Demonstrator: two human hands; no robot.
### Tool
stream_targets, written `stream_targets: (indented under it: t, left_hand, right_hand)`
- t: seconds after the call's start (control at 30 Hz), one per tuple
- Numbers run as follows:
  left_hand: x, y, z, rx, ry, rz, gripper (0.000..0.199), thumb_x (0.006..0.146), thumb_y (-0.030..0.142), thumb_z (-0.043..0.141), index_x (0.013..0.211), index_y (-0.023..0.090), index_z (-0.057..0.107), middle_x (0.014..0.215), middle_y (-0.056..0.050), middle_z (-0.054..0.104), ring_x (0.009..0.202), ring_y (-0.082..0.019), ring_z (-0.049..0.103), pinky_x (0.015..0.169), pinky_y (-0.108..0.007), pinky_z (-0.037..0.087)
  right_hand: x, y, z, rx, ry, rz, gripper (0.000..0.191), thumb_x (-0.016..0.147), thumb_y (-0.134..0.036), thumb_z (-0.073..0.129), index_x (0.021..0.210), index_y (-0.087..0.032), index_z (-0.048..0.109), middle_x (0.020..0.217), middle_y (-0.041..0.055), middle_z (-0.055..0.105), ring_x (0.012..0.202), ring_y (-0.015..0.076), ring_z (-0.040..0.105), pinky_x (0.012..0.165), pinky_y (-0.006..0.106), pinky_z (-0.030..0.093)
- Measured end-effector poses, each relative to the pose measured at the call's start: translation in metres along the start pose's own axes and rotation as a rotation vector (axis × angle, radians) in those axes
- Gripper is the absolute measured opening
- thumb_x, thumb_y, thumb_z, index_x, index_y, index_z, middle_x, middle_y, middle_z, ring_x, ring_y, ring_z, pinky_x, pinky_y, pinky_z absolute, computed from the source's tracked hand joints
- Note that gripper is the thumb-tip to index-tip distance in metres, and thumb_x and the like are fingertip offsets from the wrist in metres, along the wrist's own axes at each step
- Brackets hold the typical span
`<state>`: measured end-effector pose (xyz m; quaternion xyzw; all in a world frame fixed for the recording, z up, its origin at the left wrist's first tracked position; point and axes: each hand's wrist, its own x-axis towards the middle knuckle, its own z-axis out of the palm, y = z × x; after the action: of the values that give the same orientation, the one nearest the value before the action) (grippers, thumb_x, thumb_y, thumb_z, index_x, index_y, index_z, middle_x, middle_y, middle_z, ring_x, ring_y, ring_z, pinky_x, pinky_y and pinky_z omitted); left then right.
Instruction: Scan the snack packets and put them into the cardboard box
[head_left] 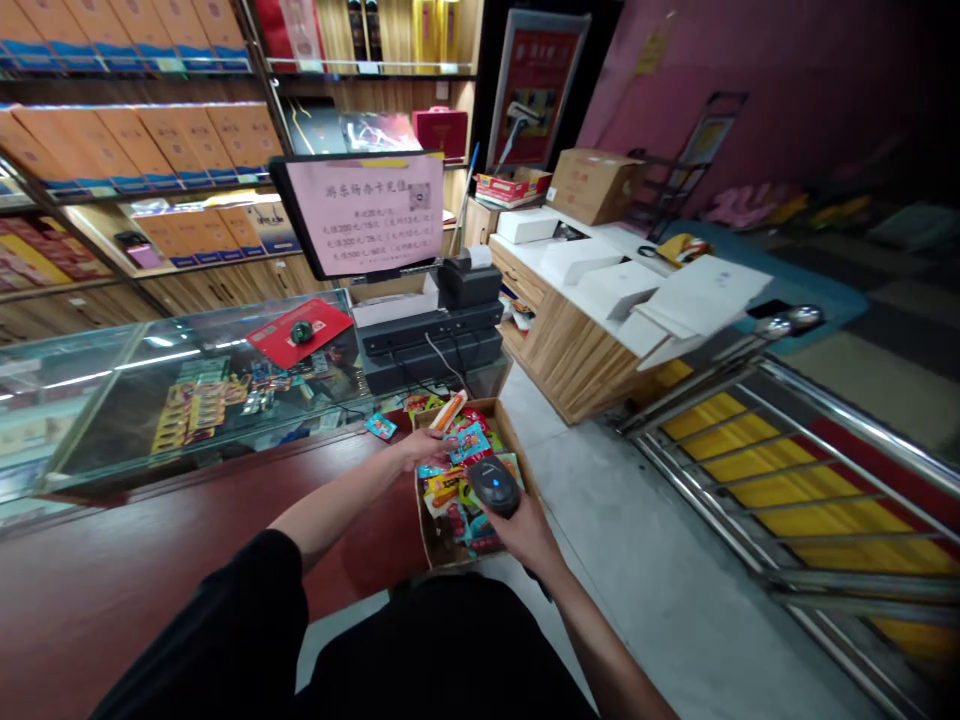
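Note:
My right hand [525,535] grips a black barcode scanner [493,482] with a small blue light lit on its top. Beneath it is a cardboard box [519,440] filled with colourful snack packets [446,490]. My left hand [426,450] reaches over the box's left side, its fingers closed on a blue snack packet [469,443]. Just beyond those fingers lies an orange and white sausage-shaped packet [448,411]. Another small blue packet [381,426] rests on the counter left of the box.
A glass display counter [105,400] holds small goods, with a red folder [300,330] on top. Behind the box stand a cash register [427,340] and a screen covered by a pink notice [367,215]. A metal railing [720,480] and a white-topped cabinet [570,350] are at the right.

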<state>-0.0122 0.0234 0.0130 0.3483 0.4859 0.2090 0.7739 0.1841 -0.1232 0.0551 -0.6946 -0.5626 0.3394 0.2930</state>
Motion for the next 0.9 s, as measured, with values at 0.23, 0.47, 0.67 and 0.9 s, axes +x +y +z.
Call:
stream_targets:
  t: [0.23, 0.47, 0.67, 0.9]
  left_hand:
    - [0.013, 0.0, 0.072, 0.128, -0.02, -0.016, 0.019, 0.074, 0.026, 0.074, 0.077, 0.011, 0.064, 0.057, -0.001, 0.06, 0.052, -0.011, 0.06, 0.057, -0.025, 0.054]
    - [0.025, -0.009, 0.103, 0.166, 0.049, -0.021, 0.007, 0.082, 0.02, 0.062, 0.081, 0.014, 0.058, 0.053, 0.001, 0.056, 0.048, -0.012, 0.058, 0.054, -0.027, 0.054]
    - [0.024, -0.011, 0.1, 0.154, 0.006, -0.041, 0.029, 0.07, 0.032, 0.079, 0.08, 0.013, 0.059, 0.064, -0.002, 0.063, 0.06, -0.015, 0.065, 0.062, -0.031, 0.058]
    - [0.018, -0.015, 0.059, 0.158, 0.034, -0.027, 0.044, 0.062, 0.047, 0.082, 0.085, 0.013, 0.066, 0.086, -0.007, 0.07, 0.071, -0.018, 0.069, 0.061, -0.029, 0.058]
  right_hand:
    - [-0.012, 0.032, -0.04, 0.037, -0.011, -0.006, 0.038, 0.074, -0.039, 0.065, 0.103, -0.015, 0.068, 0.095, 0.0117, 0.074, 0.091, 0.0281, 0.07, 0.075, 0.032, 0.053]
    - [-0.015, 0.058, -0.063, 0.057, -0.001, -0.028, 0.04, 0.074, -0.04, 0.065, 0.106, -0.015, 0.068, 0.097, 0.0115, 0.074, 0.095, 0.0292, 0.069, 0.076, 0.033, 0.052]
    - [-0.016, 0.058, -0.063, 0.094, -0.016, -0.04, 0.038, 0.074, -0.039, 0.065, 0.104, -0.015, 0.068, 0.095, 0.0113, 0.074, 0.091, 0.0276, 0.07, 0.075, 0.032, 0.053]
    - [-0.008, 0.041, -0.043, 0.051, -0.053, -0.005, 0.039, 0.073, -0.04, 0.065, 0.103, -0.014, 0.067, 0.094, 0.0125, 0.074, 0.09, 0.028, 0.07, 0.075, 0.033, 0.053]
